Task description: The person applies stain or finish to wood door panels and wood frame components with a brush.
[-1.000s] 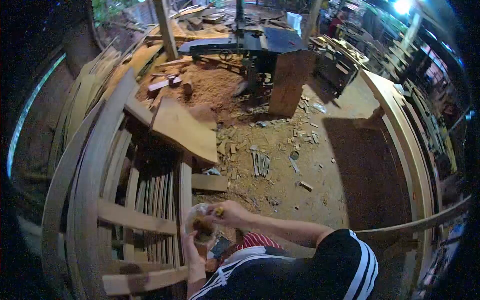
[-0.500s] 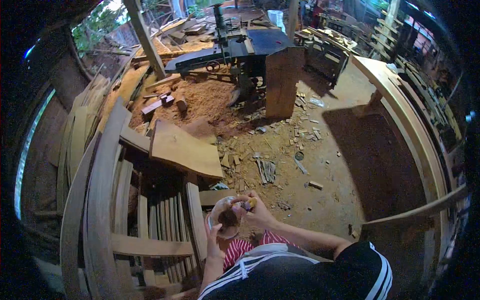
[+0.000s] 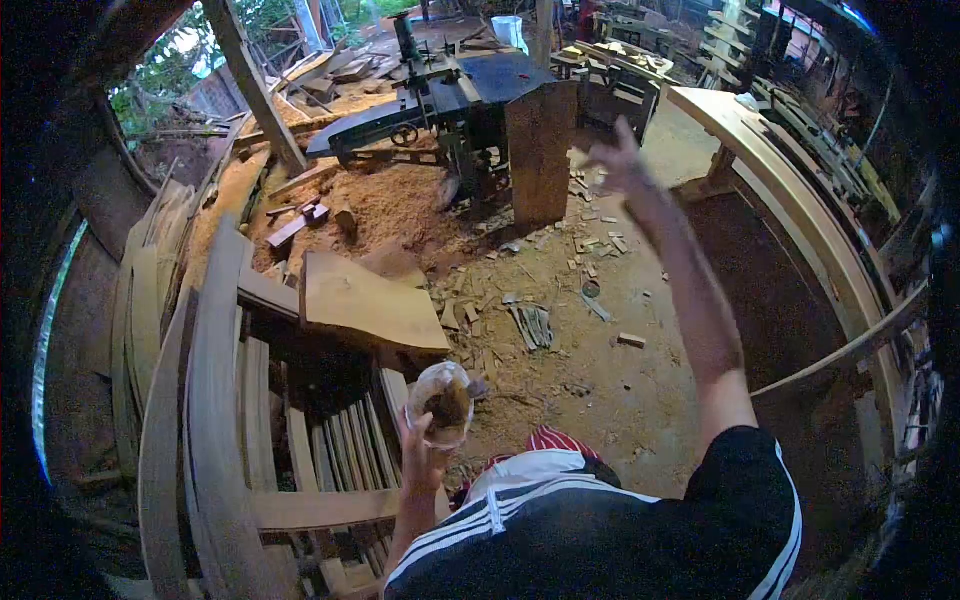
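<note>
My left hand grips a round, clear-walled container with brown matter inside, in front of my body. The thumb lies over the near rim. A small greyish-purple piece shows at the container's right edge; what it is I cannot make out. Far from it, my right hand is raised at the end of an outstretched arm. Its fingers look spread, though motion blurs them, and I see nothing in them.
Left of me stands a wooden frame with a curved board at its far end. A dark machine sits ahead beside sawdust. Wood scraps litter the floor. On the right runs a long wooden bench.
My right hand has left the container, where it held something small and yellowish, and swung forward and up to the right. The left hand still holds the container. The view has shifted slightly.
</note>
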Demonstrator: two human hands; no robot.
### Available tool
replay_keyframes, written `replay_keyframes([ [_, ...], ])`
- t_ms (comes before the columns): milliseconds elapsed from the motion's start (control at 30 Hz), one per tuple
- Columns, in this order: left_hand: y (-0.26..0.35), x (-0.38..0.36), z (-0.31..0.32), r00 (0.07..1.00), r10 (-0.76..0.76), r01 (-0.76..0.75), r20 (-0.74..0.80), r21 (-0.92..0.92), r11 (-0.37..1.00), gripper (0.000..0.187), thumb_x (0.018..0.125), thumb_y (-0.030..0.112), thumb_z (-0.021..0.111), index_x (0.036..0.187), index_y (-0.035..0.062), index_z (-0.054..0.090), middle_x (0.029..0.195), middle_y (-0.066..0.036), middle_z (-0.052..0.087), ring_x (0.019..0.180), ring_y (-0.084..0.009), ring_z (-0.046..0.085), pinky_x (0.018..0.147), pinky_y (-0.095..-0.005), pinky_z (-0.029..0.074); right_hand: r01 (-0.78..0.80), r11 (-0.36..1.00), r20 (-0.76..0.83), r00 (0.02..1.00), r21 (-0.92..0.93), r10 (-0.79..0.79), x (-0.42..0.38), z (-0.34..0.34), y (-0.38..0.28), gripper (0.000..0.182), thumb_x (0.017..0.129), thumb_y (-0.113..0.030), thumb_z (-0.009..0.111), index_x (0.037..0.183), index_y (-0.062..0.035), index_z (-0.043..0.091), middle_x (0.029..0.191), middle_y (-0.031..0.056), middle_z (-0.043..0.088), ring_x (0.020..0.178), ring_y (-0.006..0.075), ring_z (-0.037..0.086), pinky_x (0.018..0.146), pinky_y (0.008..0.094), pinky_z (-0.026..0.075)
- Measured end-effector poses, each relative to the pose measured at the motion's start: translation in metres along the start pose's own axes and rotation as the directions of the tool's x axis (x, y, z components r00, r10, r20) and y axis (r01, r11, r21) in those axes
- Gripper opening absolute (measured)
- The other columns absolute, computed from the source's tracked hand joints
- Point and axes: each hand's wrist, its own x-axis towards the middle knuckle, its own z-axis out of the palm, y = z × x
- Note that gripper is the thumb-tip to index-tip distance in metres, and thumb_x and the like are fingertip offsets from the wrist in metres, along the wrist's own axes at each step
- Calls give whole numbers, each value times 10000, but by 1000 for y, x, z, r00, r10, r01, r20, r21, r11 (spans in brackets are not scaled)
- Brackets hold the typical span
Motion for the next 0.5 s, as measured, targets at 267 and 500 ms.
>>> replay_keyframes([
  [267,-9,13,-36,996,-66,69,54,-59,996,612,795,328,579,1315,72,383,1207,-162,537,948,-339,613,702,-483,564,-13,972,55,998,-233,27,37,-3,-80,863,873,-216,575,1428,-65,-68,920,114,655,859,211,629,641,317,534],
  [500,10,-3,-8,996,53,-43,78,-121,992,648,750,264,649,1314,78,389,1189,-139,556,962,-267,624,648,-388,585,-12,950,2,1000,-312,13,33,28,-47,578,881,-184,563,1337,-77,225,916,134,592,687,217,617,514,385,531],
])
